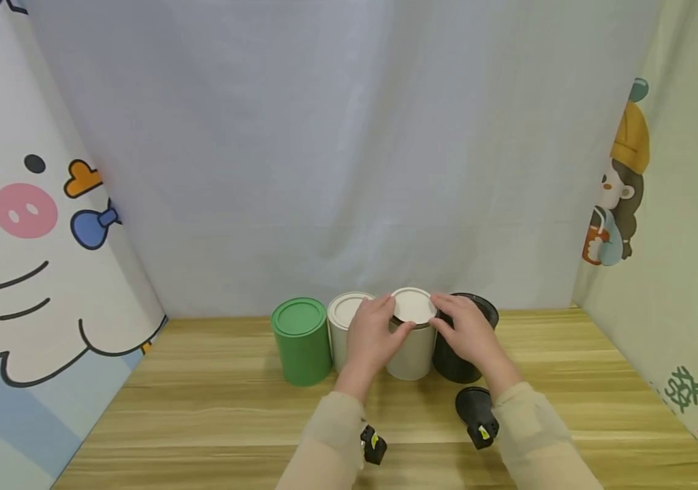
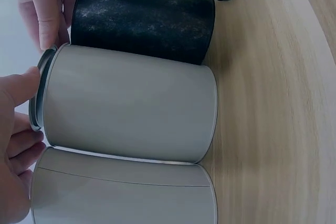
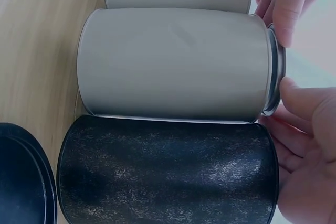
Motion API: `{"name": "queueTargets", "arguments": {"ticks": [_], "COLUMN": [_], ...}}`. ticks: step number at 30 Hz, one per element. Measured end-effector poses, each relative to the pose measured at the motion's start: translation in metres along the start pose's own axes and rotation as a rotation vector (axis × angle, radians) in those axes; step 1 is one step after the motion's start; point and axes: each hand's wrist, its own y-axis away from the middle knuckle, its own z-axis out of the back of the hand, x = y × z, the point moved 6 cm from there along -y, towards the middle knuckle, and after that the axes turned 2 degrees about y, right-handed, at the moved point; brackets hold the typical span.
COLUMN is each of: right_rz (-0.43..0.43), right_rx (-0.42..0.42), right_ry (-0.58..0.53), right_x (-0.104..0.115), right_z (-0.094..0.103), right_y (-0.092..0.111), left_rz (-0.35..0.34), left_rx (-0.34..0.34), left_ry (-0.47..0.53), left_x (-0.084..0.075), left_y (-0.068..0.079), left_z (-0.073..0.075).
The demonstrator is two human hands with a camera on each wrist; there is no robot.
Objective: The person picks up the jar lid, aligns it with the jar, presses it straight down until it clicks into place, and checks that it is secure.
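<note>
While your left hand [image 1: 376, 333] and right hand [image 1: 466, 328] pinch the round, white, shiny-rimmed lid [image 1: 414, 305] at nine and three o'clock, it sits slightly proud of the light-grey cylindrical can [image 1: 410, 357] beneath.

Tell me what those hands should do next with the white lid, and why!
Maybe lift the lid straight up, gently: the left hand and right hand both hold its edge, and it looks raised from the pale can, so it's probably loose.
</note>
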Motion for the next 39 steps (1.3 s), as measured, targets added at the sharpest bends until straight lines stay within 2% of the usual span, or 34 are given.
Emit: {"name": "queueTargets", "arguments": {"ticks": [7,22,33,39], "right_rz": [-0.006,-0.011,0.008,0.042], "right_rx": [0.026,0.104,0.117,0.116], "right_ry": [0.041,0.101,0.120,0.144], "right_x": [-0.003,-0.001,0.000,0.001], "right_z": [-0.003,-0.005,-0.003,-0.003], "right_y": [-0.004,-0.011,-0.011,-0.012], "left_rz": [0.002,0.085,0.046,-0.004], "left_rx": [0.065,0.296,0.369,0.367], "left_ry": [-0.110,-0.193,-0.251,-0.292], "left_x": [0.000,0.004,0.003,0.003], "left_y": [-0.006,-0.012,-0.013,-0.012], "left_z": [-0.001,-0.008,-0.007,-0.006]}}
